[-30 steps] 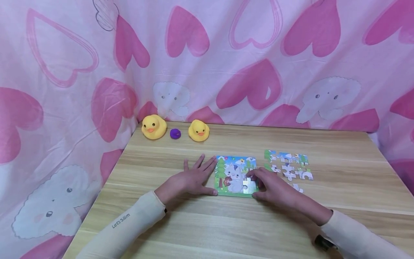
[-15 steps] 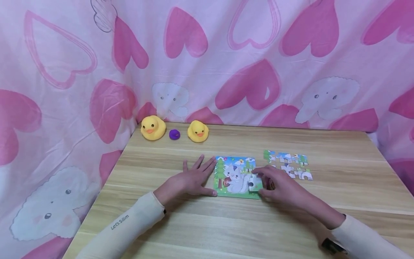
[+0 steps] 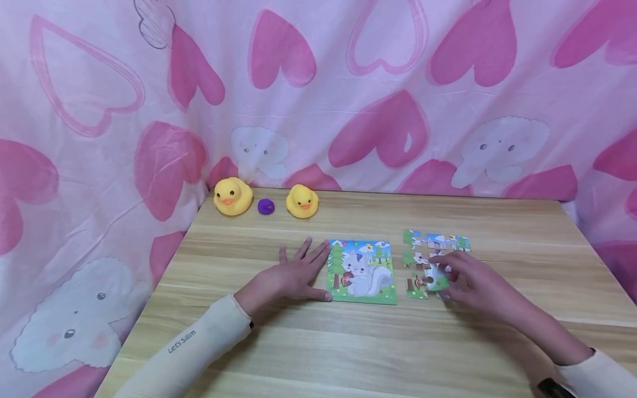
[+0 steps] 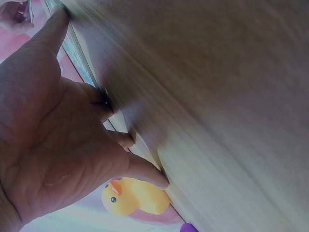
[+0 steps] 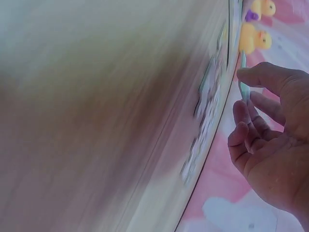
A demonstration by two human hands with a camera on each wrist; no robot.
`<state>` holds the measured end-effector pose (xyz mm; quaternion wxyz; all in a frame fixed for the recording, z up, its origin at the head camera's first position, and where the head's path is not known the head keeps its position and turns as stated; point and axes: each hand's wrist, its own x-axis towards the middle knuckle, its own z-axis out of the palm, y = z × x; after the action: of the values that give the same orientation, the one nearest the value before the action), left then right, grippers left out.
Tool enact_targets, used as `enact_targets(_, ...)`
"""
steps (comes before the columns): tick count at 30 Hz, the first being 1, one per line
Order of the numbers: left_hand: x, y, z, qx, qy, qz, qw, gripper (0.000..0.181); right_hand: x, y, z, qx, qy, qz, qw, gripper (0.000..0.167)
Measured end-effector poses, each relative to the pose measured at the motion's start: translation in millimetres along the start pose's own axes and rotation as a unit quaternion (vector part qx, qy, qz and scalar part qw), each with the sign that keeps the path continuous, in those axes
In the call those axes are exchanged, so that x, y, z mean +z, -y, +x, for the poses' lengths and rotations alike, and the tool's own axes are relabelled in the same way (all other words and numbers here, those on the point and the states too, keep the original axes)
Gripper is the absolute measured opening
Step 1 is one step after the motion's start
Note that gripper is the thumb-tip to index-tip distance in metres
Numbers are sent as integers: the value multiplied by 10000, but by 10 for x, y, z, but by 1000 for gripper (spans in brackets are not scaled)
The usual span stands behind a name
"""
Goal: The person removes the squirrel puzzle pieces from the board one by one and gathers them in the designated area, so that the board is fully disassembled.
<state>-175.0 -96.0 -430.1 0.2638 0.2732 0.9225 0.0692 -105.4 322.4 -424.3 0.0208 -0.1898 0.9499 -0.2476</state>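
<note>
My right hand point(image 3: 478, 282) pinches a jigsaw piece point(image 3: 440, 278) between thumb and fingers, held just over the loose pieces. In the right wrist view that piece point(image 5: 244, 89) is seen nearly edge-on, lifted off the table. A squirrel picture board point(image 3: 362, 271) lies flat at the middle, its whole picture showing. Against its left edge, my left hand point(image 3: 288, 277) rests on the tabletop with straight, spread fingers; the thumb and fingertips touch the board's edge. Just right of the board lies another jigsaw piece point(image 3: 416, 288) showing a brown trunk. Part of the loose group is hidden behind my right hand.
Several loose jigsaw pieces point(image 3: 437, 240) lie in rows to the right of the board. Near the back edge stand two yellow ducks point(image 3: 233, 197) with a small purple duck point(image 3: 266, 207) between them. A pink heart-patterned curtain point(image 3: 368, 121) hangs behind the wooden table point(image 3: 318, 348).
My right hand has moved right with the pinched jigsaw piece, from over the board's lower right corner to the loose pieces. The squirrel's tail is uncovered. My left hand has stayed in place.
</note>
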Motion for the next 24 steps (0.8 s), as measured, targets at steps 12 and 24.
enact_targets(12,-9,36,-65,-158,-19,-54,9999,114,-104,-363,-227,148,-302,-292,9990,63)
enact_targets(24,11,33,-8,-31,-65,-14,10000,114,-97,-590,-370,-43,-276,-639,9976,60)
